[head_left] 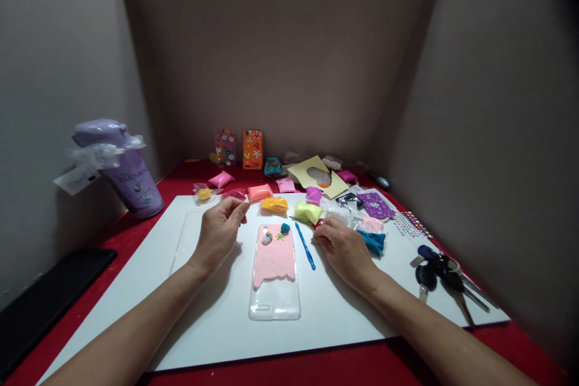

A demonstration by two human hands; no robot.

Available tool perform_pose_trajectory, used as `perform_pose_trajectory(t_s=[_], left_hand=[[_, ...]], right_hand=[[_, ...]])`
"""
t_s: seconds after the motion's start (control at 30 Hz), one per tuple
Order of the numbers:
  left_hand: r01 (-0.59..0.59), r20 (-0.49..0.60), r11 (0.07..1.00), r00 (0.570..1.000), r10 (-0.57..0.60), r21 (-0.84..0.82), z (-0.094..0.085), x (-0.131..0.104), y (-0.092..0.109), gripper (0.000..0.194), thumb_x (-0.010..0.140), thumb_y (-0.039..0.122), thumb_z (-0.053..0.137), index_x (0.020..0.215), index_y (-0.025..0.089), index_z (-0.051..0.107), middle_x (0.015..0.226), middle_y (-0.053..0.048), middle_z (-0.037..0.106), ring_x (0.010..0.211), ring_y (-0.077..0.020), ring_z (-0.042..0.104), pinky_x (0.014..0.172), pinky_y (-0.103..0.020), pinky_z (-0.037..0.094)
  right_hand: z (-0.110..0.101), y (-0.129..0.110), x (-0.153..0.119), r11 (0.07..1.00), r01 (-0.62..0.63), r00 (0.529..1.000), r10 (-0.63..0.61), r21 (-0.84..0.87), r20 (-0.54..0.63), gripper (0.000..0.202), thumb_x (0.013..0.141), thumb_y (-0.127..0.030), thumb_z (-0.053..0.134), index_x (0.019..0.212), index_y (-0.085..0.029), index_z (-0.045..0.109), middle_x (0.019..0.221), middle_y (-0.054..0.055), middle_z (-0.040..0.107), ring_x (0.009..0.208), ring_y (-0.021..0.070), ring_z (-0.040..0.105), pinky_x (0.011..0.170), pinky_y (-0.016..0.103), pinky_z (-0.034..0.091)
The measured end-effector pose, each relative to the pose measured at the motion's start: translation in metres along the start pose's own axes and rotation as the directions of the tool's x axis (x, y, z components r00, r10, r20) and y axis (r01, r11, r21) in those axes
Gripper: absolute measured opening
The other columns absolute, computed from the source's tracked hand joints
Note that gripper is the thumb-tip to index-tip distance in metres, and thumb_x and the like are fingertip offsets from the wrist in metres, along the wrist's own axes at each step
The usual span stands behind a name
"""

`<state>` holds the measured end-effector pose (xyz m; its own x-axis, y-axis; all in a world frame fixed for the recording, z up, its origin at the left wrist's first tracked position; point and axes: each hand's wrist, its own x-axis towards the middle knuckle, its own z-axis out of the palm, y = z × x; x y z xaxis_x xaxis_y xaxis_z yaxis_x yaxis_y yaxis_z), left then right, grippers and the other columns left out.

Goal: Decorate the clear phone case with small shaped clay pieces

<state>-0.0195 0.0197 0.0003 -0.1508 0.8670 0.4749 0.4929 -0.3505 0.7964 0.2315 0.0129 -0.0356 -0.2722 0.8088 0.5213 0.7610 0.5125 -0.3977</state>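
A clear phone case lies on the white board, its upper part covered with pink clay that bears small white, blue and yellow pieces. Left of the case, my left hand is raised with thumb and fingertips pressed together; anything between them is too small to make out. My right hand rests on the board right of a blue tool, its fingers curled together near the yellow-green clay packet. What its fingertips hold, if anything, is hidden.
Clay packets, including an orange one and a blue one, line the board's back. Keys lie at right, near rhinestones. A purple tumbler and a black phone-like slab are left. Two decorated cases stand behind, one orange.
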Motion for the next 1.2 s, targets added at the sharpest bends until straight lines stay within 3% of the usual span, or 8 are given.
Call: perform_pose_trajectory(t_s=[0.13,0.37,0.57,0.9,1.2], left_hand=[[0.008,0.005,1.000,1.000,-0.008,0.000,0.000,0.000,0.001,0.022,0.083,0.033,0.055,0.067,0.018,0.058,0.056,0.004,0.053,0.053,-0.0104,0.048,0.052,-0.022,0.037],[-0.007,-0.012,1.000,1.000,0.007,0.008,-0.001,0.000,0.003,0.023,0.082,0.033,0.055,0.065,0.018,0.058,0.055,0.003,0.054,0.052,-0.0109,0.049,0.051,-0.022,0.038],[0.003,-0.010,1.000,1.000,-0.003,0.003,-0.001,0.001,0.003,0.022,0.082,0.032,0.056,0.065,0.018,0.059,0.054,0.004,0.054,0.052,-0.0104,0.049,0.050,-0.021,0.037],[0.004,-0.003,1.000,1.000,-0.004,0.002,-0.001,0.001,0.004,0.022,0.082,0.033,0.056,0.066,0.018,0.058,0.055,0.003,0.054,0.052,-0.0104,0.049,0.051,-0.022,0.037],[0.003,-0.002,1.000,1.000,-0.003,-0.005,-0.002,0.001,0.002,0.022,0.082,0.033,0.057,0.066,0.018,0.058,0.055,0.004,0.054,0.054,-0.0098,0.049,0.052,-0.022,0.037]], right_hand=[[0.001,-0.004,0.000,0.999,-0.006,1.000,0.006,-0.034,0.000,0.022,0.079,-0.007,0.047,0.064,-0.018,0.058,0.073,0.003,0.059,0.063,0.0148,0.054,0.055,0.025,0.034],[-0.001,0.003,-0.001,0.998,-0.054,0.992,0.051,-0.021,-0.118,0.016,0.082,-0.006,0.046,0.074,-0.018,0.054,0.076,0.004,0.058,0.071,0.0168,0.054,0.062,0.027,0.039],[0.001,-0.001,0.001,0.998,-0.035,0.998,0.032,-0.057,-0.048,0.015,0.080,-0.009,0.052,0.072,-0.019,0.060,0.079,0.003,0.059,0.069,0.0154,0.055,0.058,0.025,0.038],[-0.005,-0.011,-0.003,0.984,0.085,0.995,-0.076,-0.157,0.062,0.026,0.081,-0.007,0.043,0.064,-0.018,0.059,0.080,0.006,0.059,0.078,0.0180,0.055,0.063,0.028,0.038],[-0.004,-0.005,-0.004,0.985,0.013,1.000,-0.018,-0.170,-0.025,0.012,0.078,-0.008,0.049,0.074,-0.016,0.056,0.075,0.004,0.059,0.069,0.0165,0.054,0.059,0.026,0.036]])
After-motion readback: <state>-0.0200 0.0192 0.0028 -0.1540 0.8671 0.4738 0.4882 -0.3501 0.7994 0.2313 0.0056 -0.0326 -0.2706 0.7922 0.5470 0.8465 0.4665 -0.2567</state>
